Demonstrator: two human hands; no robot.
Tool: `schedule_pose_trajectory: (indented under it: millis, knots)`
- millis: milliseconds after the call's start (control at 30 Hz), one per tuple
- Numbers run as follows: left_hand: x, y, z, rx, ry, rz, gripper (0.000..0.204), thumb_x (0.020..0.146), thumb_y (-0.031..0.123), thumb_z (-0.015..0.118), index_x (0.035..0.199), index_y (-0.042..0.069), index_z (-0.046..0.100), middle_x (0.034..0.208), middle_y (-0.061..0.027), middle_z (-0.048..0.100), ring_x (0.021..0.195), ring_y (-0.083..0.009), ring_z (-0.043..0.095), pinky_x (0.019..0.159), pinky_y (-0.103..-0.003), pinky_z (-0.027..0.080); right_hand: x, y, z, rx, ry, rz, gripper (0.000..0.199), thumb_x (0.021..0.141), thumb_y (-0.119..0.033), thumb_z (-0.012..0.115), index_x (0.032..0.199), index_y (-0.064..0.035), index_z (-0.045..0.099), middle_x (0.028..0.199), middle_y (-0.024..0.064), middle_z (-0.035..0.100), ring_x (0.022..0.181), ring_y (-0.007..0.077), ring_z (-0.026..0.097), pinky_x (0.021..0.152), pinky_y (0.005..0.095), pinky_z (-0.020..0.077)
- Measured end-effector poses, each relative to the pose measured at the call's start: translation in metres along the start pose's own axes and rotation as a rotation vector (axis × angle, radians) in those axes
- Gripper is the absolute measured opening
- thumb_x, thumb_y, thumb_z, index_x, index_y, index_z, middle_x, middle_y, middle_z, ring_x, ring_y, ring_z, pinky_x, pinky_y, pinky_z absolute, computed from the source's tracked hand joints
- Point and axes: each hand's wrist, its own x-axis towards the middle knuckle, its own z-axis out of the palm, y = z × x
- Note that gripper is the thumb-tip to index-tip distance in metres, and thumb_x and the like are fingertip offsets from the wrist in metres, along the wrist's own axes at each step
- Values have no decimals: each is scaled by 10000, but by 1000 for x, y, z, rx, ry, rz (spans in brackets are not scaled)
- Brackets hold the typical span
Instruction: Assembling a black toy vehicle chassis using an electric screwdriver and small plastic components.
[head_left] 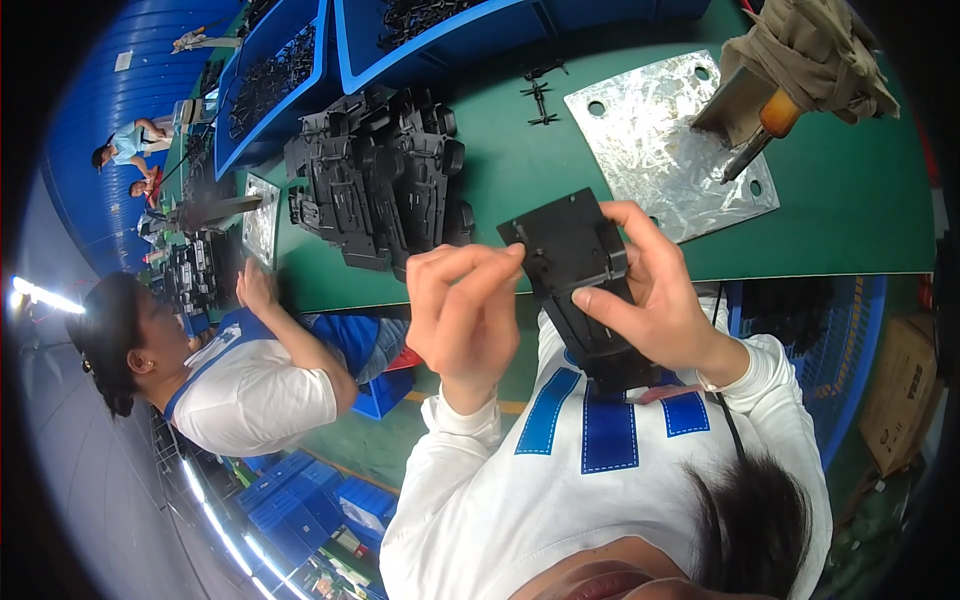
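Observation:
In front of my chest, my right hand (660,295) grips a black moulded plastic part (570,265) shaped like a long, shallow housing, its thumb lying across the face. My left hand (465,310) is closed, with thumb and forefinger pinched at the part's upper left corner. Whatever sits between those fingertips is too small to make out. Beyond the hands, a pile of similar black plastic parts (375,175) lies on the green table (510,185). A few small black pieces (540,98) rest on the table past the pile.
A scuffed metal plate (640,120) lies at the right, under a cloth-wrapped stand and an orange-handled tool with a dark metal tip (755,140). Blue bins (460,50) of black pieces line the far side. A co-worker (250,375) sits at my left; a cardboard box (900,395) stands right.

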Motion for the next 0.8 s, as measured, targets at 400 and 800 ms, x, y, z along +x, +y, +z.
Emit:
schedule_pose_trajectory:
  millis: [400, 800]
  knots:
    - [-23, -3, 3, -206, 168, -211, 194, 850, -87, 664, 1026, -16, 623, 910, -121, 632, 843, -209, 586, 757, -296, 480, 29, 9, -17, 440, 211, 235, 447, 906, -31, 639, 1311, 13, 455, 1199, 122, 621, 1096, 211, 620, 945, 363, 510]
    - [-28, 0, -7, -613, 513, -693, 220, 992, 11, 516, 1189, 58, 430, 956, -72, 574, 850, -130, 574, 848, -416, 573, 26, 19, 2, 711, 168, 271, 291, 973, -94, 568, 1251, -12, 596, 1232, 122, 650, 1146, 211, 611, 1022, 377, 463]
